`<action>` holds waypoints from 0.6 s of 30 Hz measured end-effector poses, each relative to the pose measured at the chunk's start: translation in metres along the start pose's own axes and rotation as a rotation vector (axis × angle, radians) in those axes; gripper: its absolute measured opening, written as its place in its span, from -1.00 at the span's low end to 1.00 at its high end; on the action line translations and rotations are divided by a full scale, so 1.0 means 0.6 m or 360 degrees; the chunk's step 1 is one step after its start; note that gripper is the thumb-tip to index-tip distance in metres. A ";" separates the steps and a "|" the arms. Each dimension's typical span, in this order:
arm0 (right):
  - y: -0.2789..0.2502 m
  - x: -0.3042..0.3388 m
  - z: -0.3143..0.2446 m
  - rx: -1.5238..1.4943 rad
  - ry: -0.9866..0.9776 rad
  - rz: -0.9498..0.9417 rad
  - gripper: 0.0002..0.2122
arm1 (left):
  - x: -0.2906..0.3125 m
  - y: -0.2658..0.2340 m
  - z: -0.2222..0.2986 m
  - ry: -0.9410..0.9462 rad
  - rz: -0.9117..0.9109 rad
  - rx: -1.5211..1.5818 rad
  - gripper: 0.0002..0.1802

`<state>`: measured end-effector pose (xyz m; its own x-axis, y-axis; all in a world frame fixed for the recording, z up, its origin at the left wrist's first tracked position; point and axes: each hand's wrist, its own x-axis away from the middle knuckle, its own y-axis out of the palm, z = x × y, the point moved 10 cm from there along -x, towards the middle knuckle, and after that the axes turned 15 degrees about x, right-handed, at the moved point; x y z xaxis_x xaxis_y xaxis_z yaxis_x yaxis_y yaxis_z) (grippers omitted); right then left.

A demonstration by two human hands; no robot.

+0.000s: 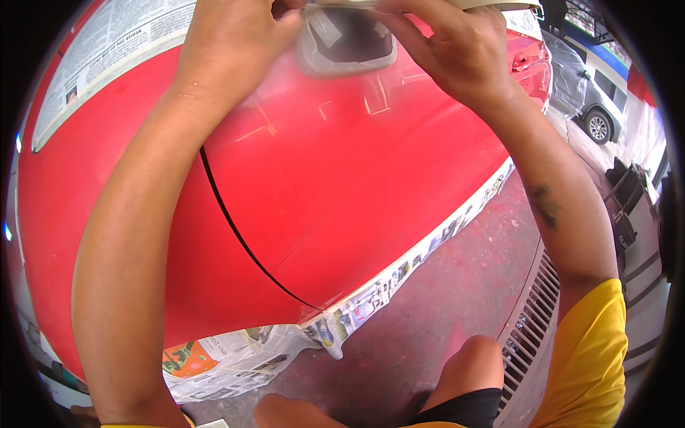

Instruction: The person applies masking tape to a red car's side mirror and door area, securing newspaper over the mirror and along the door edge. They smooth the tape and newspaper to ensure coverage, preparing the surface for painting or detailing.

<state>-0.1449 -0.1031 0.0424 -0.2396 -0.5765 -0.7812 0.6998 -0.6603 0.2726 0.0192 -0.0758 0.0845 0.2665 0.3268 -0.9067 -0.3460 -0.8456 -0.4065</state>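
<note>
A glossy red car body panel [342, 185] spreads out below my raised arms, split by a black seam [235, 235]. Against the top edge of the picture, my left hand [228, 46] has its fingers curled, with the tips partly cut off. Across from it, my right hand [460, 53] pinches at a pale strip [342, 3] that runs between the hands; its kind cannot be made out. Just under the strip is a dark rounded shape with a greyish border [346, 64]. A beige curved edge [492, 3] shows above my right hand.
Newspaper [107, 53] masks a window area at upper left. More newspaper [242, 364] hangs along the panel's lower edge. A metal floor grate [528, 321] lies beside my knee. A silver car [596, 100], partly under clear plastic, stands far right, with black equipment [624, 203] nearer.
</note>
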 end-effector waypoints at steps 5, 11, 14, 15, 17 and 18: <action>0.003 -0.002 0.001 -0.0057 -0.0062 0.0046 -0.86 | -0.003 0.002 0.000 0.0020 -0.0002 0.0005 -0.90; -0.005 0.006 -0.009 0.0142 -0.0254 0.0094 -0.86 | 0.009 0.014 0.010 0.0091 -0.0031 -0.0128 -0.93; 0.000 0.010 -0.009 0.0173 -0.0356 0.0136 -0.87 | 0.005 0.020 0.003 0.0099 -0.0105 -0.0242 -0.93; 0.000 0.011 -0.011 0.0195 -0.0371 0.0133 -0.87 | 0.005 0.021 0.004 0.0107 -0.0123 -0.0288 -0.93; -0.001 0.009 -0.018 0.0246 -0.0385 0.0131 -0.89 | 0.010 0.019 0.012 0.0265 -0.0094 -0.0334 -0.91; 0.000 0.008 -0.021 0.0276 -0.0404 0.0120 -0.90 | 0.012 0.018 0.018 0.0345 -0.0080 -0.0357 -0.89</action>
<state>-0.1374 -0.0994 0.0315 -0.3670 -0.7145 -0.5957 0.6020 -0.6706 0.4334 0.0079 -0.0778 0.0725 0.4722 0.2936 -0.8312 -0.1266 -0.9106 -0.3935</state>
